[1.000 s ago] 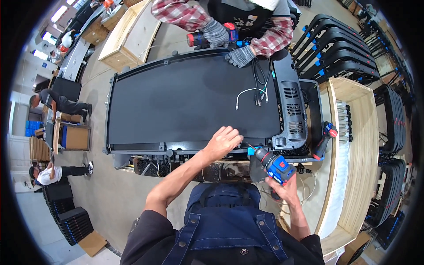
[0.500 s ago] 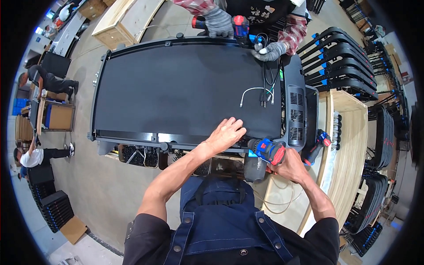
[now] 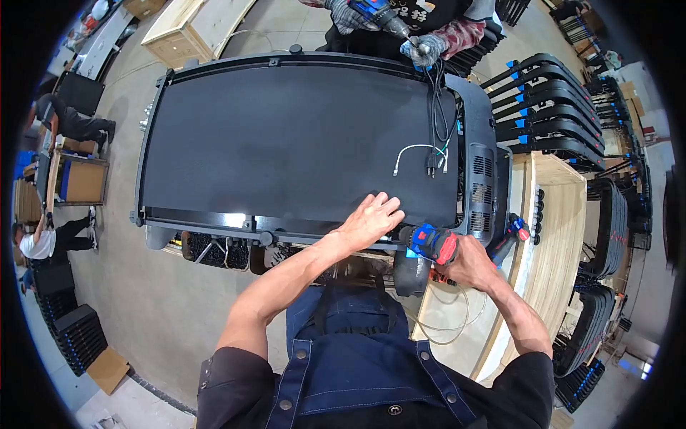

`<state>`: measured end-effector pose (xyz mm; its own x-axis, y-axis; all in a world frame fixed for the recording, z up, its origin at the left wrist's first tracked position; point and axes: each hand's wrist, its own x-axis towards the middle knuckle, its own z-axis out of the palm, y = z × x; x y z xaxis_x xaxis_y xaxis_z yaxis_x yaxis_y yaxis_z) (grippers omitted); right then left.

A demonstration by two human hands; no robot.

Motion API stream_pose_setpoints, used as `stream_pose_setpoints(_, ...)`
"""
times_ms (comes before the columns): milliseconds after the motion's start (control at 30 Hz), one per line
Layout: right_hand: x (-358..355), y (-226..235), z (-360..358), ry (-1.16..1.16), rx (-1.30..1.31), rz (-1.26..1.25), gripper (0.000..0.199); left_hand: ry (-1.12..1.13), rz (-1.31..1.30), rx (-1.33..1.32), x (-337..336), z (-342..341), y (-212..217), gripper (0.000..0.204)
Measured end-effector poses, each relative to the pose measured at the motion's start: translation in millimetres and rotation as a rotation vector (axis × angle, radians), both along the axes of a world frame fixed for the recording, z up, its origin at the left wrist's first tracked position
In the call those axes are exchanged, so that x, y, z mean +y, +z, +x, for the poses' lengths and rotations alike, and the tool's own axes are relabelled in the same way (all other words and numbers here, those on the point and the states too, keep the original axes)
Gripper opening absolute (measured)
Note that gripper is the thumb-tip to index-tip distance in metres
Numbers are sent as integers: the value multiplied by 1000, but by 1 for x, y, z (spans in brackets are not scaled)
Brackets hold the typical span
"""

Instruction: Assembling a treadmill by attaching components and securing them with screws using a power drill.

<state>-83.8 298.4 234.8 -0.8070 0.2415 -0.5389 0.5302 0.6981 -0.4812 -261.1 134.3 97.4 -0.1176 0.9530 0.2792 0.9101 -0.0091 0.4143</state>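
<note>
A black deck (image 3: pixel 286 143) lies lengthwise. At its near edge, toward the right corner, is the left hand (image 3: pixel 370 222), fingers bent; whether they grip anything is hidden. Cables (image 3: pixel 431 161) lie near the deck's right edge. At the near right corner, a blue-and-red drill (image 3: pixel 433 244) sits gripped in the fingers of the right hand (image 3: pixel 469 262).

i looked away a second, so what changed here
The right hand moved its drill forward to the near edge of the frame. Opposite, a co-worker's gloved hand rose off the belt to the tip of a second drill. Unchanged: left hand by that edge, cable ends on the belt.
</note>
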Motion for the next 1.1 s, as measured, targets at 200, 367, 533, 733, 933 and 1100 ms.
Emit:
stream_pose_setpoints(200, -21, 13, -16, 126, -54, 174, 40, -79, -18, -58, -1, -1, -7, 9)
stream_pose_setpoints(367, -24, 22, -41, 134, -159, 178, 35, -77, 25, -184, 2, -2, -16, 9)
stream_pose_setpoints(533, -33, 26, -66, 88, -299, 264, 30, -34, 127, -150, 5, -11, -20, 9)
stream_pose_setpoints(733, -30, 23, -37, 183, -33, 190, 33, 106, 198, -23, -47, 13, -3, 40)
stream_pose_setpoints(933, -27, 20, -30, 133, -218, 266, 51, 232, -276, -436, -170, 95, -105, 23)
stream_pose_setpoints(1100, -23, 15, -24, 222, -66, 256, 50, 570, -794, -326, -193, 114, -249, 38)
